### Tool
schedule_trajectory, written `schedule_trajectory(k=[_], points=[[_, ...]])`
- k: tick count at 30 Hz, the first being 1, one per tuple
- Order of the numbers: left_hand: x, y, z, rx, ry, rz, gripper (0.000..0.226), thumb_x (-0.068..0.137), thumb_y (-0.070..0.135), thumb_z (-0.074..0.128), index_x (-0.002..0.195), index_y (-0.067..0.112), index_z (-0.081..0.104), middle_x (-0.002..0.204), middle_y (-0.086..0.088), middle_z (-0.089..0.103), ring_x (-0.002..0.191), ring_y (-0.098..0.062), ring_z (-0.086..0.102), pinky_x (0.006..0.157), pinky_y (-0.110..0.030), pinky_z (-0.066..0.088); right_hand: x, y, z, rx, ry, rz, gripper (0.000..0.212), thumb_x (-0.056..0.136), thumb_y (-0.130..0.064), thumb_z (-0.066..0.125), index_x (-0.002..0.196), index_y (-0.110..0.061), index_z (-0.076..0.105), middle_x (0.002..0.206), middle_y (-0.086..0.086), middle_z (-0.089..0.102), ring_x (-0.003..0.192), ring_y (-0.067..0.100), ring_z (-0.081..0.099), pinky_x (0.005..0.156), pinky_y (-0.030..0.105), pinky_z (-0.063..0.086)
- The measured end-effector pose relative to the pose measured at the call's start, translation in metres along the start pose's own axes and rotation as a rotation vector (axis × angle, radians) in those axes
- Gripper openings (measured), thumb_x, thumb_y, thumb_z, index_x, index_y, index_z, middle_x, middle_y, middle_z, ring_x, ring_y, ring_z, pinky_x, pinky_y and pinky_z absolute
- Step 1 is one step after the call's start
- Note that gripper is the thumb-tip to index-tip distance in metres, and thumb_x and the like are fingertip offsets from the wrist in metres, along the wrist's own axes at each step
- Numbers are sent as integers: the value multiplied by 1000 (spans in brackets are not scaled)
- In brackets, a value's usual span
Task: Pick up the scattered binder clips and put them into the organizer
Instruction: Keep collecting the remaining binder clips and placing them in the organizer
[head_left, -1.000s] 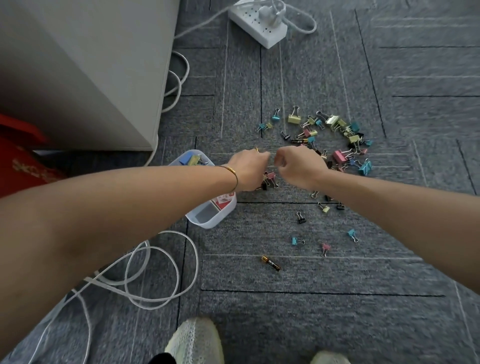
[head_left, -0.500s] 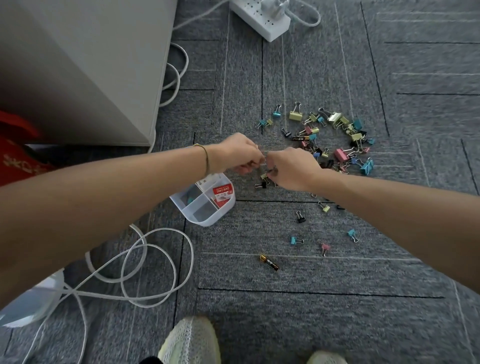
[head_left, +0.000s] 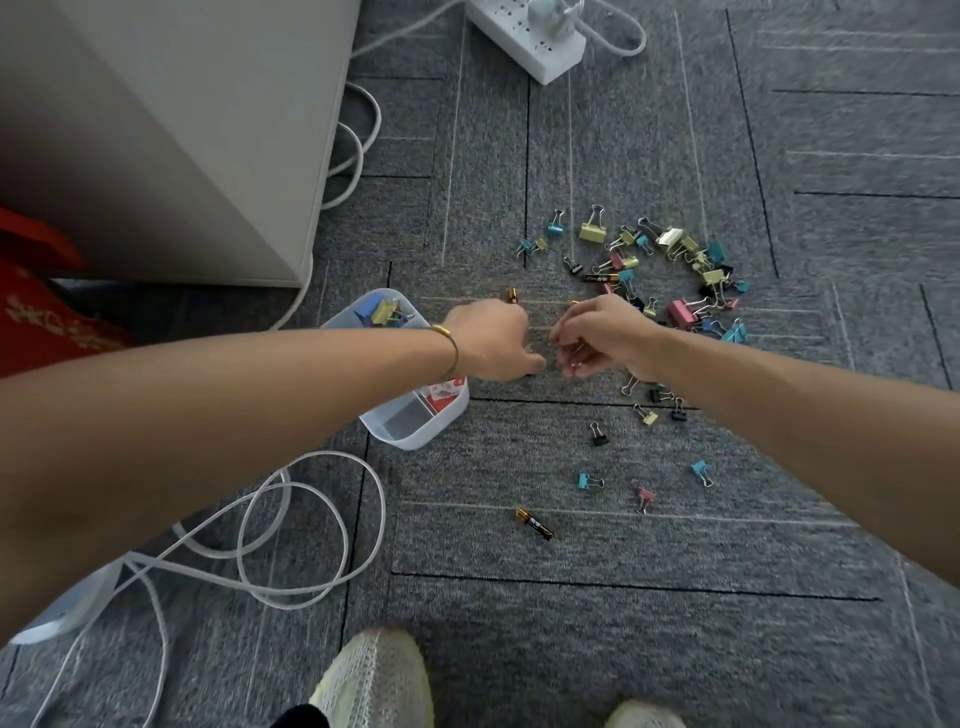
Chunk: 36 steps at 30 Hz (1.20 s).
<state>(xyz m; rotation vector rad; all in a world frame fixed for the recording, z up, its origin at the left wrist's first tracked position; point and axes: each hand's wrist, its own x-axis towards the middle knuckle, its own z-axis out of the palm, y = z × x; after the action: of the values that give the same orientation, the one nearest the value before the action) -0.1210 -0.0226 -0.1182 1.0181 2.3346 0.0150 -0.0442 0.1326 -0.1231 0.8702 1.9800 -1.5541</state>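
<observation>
**A:** what's hidden here? The left hand (head_left: 491, 340) is knuckles-up with fingers curled under, can't tell what it's got, if anything. The middle of the organizer (head_left: 415, 415) is covered by that forearm.

**B:** yep. The right hand (head_left: 605, 338) has its fingers bent loosely inward, nearly touching the left; whether it's pinching a clip, no idea.

**A:** counts? Binder clips (head_left: 670, 260) pile at 1 o'clock from the hands, too tangled to count. Loose ones at 5 o'clock: I get about eight.

**B:** three batteries: one (head_left: 533, 524) at 6 o'clock, one (head_left: 511, 296) poking out past the left knuckles, one black (head_left: 602, 278) in the pile.

**A:** the organizer's translucent plastic with rounded corners and dividers, a few clips in its far compartment. Ribbed grey carpet (head_left: 623, 623), white looped cable (head_left: 291, 545) at 7.
</observation>
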Motion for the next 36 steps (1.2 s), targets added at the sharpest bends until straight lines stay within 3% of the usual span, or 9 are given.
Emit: schedule_trajectory(k=[3, 5, 10, 18, 21, 27, 30, 32, 36], points=[[0, 5, 7, 160, 53, -5, 59, 89, 73, 55, 80, 15, 59, 74, 0, 58, 72, -21, 58, 65, -34, 43, 0, 2, -5, 196, -42, 48, 24, 97, -13, 45, 78, -9, 60, 71, 8, 65, 58, 21, 64, 59, 31, 55], [3, 7, 8, 206, 33, -14, 63, 87, 77, 54, 84, 14, 59, 72, 0, 54, 75, -24, 58, 66, -34, 43, 2, 3, -4, 137, -11, 40, 27, 96, -15, 45, 73, -12, 57, 67, 6, 62, 57, 20, 59, 56, 29, 49], [6, 7, 5, 178, -6, 15, 45, 97, 55, 60, 87, 12, 53, 73, -1, 49, 79, -28, 55, 68, -37, 44, 13, 3, 6, -235, 114, -66, 20, 96, -15, 53, 86, -5, 68, 62, 4, 53, 51, 15, 45, 48, 25, 38], [-17, -5, 3, 140, 3, 84, 38, 94, 24, 59, 63, 17, 40, 65, -2, 46, 67, -28, 53, 61, -34, 42, 14, -1, 25, -941, 291, -348, 35, 96, -44, 54, 78, -15, 62, 70, 0, 62, 66, 21, 61, 55, 28, 44], [-21, -12, 5, 120, 9, 88, 32, 97, 20, 56, 68, 13, 44, 67, -2, 43, 69, -30, 51, 61, -35, 39, 16, -1, 32, -1094, 306, -432, 40, 96, -52, 51, 79, -17, 59, 70, 0, 61, 65, 21, 61, 57, 31, 49], [-25, -16, 1, 29, 21, 61, 16, 98, 18, 55, 87, 7, 53, 76, -6, 49, 74, -31, 53, 63, -36, 40, 22, 0, 38, -1282, 284, -520, 36, 98, -49, 49, 98, -17, 64, 70, -2, 60, 61, 20, 58, 47, 24, 32], [-18, -21, -2, -145, 5, -35, 18, 95, 17, 53, 91, 6, 68, 84, -9, 66, 80, -29, 65, 64, -37, 52, 23, 2, 35, -1235, 253, -518, 30, 95, -38, 49, 92, -13, 65, 65, -1, 59, 56, 16, 56, 47, 24, 40], [-8, -23, -5, -404, -31, -93, 21, 97, 10, 52, 92, 7, 72, 82, -8, 71, 72, -22, 67, 60, -33, 56, 23, 2, 31, -1029, 185, -433, 30, 93, -34, 52, 79, -11, 64, 62, -1, 58, 54, 16, 53, 48, 24, 43], [2, -31, -18, -1093, -151, -157, 31, 103, -3, 39, 90, 5, 66, 66, -4, 59, 51, -10, 50, 40, -18, 37, 17, -7, 7, 97, -190, -54, 21, 94, -18, 48, 73, -15, 52, 62, -2, 45, 53, 12, 36, 47, 23, 30]])
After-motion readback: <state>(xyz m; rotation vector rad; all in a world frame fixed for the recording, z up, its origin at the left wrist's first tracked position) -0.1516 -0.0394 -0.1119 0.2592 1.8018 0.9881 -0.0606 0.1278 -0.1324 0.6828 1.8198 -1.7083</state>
